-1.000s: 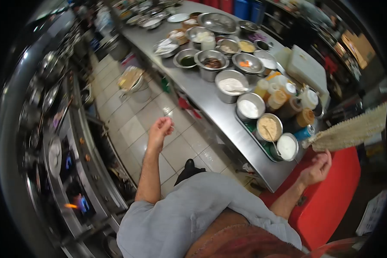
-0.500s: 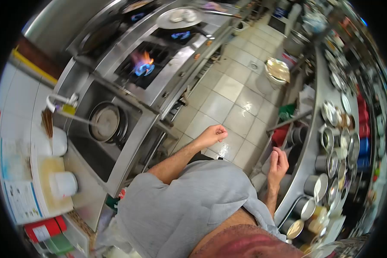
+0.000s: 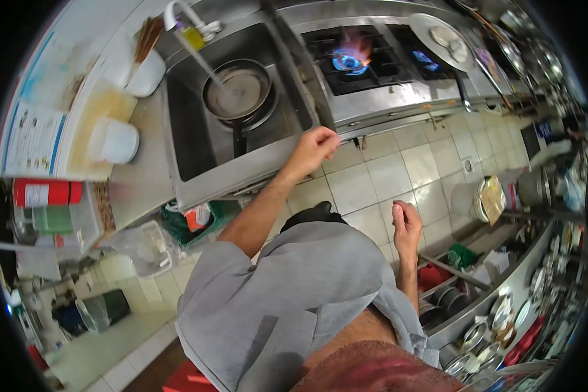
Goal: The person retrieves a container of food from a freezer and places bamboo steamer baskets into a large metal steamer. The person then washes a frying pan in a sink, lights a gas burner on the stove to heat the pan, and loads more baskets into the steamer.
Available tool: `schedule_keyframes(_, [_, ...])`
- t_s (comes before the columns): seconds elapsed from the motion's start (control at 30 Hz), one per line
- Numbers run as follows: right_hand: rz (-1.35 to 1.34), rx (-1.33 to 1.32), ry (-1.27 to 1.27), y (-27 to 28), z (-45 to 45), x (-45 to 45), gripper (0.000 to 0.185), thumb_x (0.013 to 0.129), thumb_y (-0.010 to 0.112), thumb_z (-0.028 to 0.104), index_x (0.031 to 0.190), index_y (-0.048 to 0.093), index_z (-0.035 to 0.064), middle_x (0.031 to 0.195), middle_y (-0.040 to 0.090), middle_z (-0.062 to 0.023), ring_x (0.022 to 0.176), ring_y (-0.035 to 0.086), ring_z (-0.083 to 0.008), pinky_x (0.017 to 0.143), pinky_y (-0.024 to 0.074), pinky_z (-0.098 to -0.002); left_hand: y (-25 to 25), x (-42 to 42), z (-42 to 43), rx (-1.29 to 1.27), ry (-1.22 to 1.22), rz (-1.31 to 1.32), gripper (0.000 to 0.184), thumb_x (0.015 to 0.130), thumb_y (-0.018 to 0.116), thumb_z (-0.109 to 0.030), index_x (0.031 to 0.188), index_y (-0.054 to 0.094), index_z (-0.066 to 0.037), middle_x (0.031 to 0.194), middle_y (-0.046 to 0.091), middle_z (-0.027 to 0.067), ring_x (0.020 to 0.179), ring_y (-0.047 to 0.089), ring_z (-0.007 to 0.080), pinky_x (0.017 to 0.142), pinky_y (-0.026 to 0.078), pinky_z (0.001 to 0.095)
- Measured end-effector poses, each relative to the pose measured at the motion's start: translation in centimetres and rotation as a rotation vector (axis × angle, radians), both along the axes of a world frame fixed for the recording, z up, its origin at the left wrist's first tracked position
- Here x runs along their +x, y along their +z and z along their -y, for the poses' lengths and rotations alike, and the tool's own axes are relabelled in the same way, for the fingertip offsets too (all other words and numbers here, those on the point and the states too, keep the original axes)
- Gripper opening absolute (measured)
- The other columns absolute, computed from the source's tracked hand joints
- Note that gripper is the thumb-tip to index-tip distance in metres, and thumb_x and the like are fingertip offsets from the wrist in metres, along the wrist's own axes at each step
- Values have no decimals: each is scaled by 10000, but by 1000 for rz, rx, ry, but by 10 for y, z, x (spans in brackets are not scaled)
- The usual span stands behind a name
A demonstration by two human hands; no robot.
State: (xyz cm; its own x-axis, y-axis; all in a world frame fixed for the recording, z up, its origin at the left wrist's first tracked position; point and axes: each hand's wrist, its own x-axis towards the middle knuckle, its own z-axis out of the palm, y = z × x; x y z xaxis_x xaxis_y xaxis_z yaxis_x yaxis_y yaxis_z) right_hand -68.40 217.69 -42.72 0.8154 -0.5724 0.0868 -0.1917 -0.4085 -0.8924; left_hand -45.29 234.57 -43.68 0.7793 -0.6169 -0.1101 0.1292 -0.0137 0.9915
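Observation:
My left hand [image 3: 315, 150] hovers by the sink's front corner, next to the stove. Its fingers are curled in, and nothing shows in them. Hanging over the tiled floor, my right hand [image 3: 407, 225] is empty, with its fingers loosely apart. A frying pan [image 3: 258, 88] sits in the steel sink [image 3: 188, 127], its dark handle pointing toward me. Water runs into it from the white faucet [image 3: 176, 13]. Another round pan or lid appears to lie beneath it, mostly hidden.
A gas burner [image 3: 351, 62] burns with a tall flame on the stove. Farther right, a pale plate [image 3: 431, 29] with white lumps rests by a second lit burner. A white bucket [image 3: 467, 199] stands on the floor. Shelving and a metal counter [image 3: 496, 297] with pots run along my right.
My view has turned left toward the sink, so the sink and stove now lie more directly ahead. My left hand is now closer to the sink's edge.

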Motion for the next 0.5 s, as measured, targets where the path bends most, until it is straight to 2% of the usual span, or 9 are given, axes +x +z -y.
schedule_keyframes(0.1, [28,109,163,-7,-2,31,159,863,585,144,902,620,-7,681,524,-37,585,443,-96,526,368,-240,-3,17,-58,70,304,67,184,859,589,-204,901,592,-25,696,573,14,582,509,69,539,421,216])
schedule_keyframes(0.2, [32,185,300,-15,-14,65,151,865,582,139,919,620,4,671,514,-17,568,436,-77,514,371,-225,-21,38,-117,60,604,-7,194,843,616,-208,918,595,-30,707,582,18,581,512,64,544,418,202])
schedule_keyframes(0.23, [17,273,366,-14,-22,75,150,864,584,136,927,618,4,680,522,-9,571,445,-70,519,379,-217,-33,49,-138,126,620,-27,248,843,623,-255,940,590,-29,790,596,29,670,536,88,616,441,225])
schedule_keyframes(0.27, [1,356,431,-12,-30,84,151,863,586,133,935,616,4,689,530,0,575,454,-64,523,388,-210,-53,63,-157,121,622,-24,248,843,623,-255,940,590,-29,790,596,29,670,536,88,616,441,225])
schedule_keyframes(0.33, [-32,415,470,-8,-47,102,175,865,592,143,970,606,4,719,550,5,593,477,-51,533,405,-201,-85,92,-183,427,657,132,321,827,637,-264,1003,565,-5,880,601,65,782,559,137,709,459,271])
schedule_keyframes(0.37, [-48,485,527,-7,-57,112,194,867,593,153,989,599,2,728,558,1,597,484,-50,536,409,-202,-82,99,-188,557,628,79,495,793,668,-302,1125,505,26,1037,585,141,954,558,222,843,439,328])
schedule_keyframes(0.4, [-64,556,583,-6,-67,123,213,868,595,162,1007,592,0,737,565,-3,602,490,-49,539,412,-202,-92,112,-193,550,629,85,495,793,668,-302,1125,505,26,1037,585,141,954,558,222,843,439,328])
schedule_keyframes(0.47, [-104,571,618,-16,-85,145,255,873,593,178,1054,572,0,747,567,-7,605,504,-58,538,414,-206,-118,139,-206,792,496,106,604,765,688,-292,1191,453,66,1169,541,218,1085,523,308,915,398,362])
schedule_keyframes(0.5, [-130,617,623,-20,-96,158,267,874,591,182,1063,566,-4,758,570,-10,604,511,-64,537,415,-209,-120,152,-206,861,429,-2,697,737,713,-297,1231,409,89,1237,489,241,1164,469,333,964,361,364])
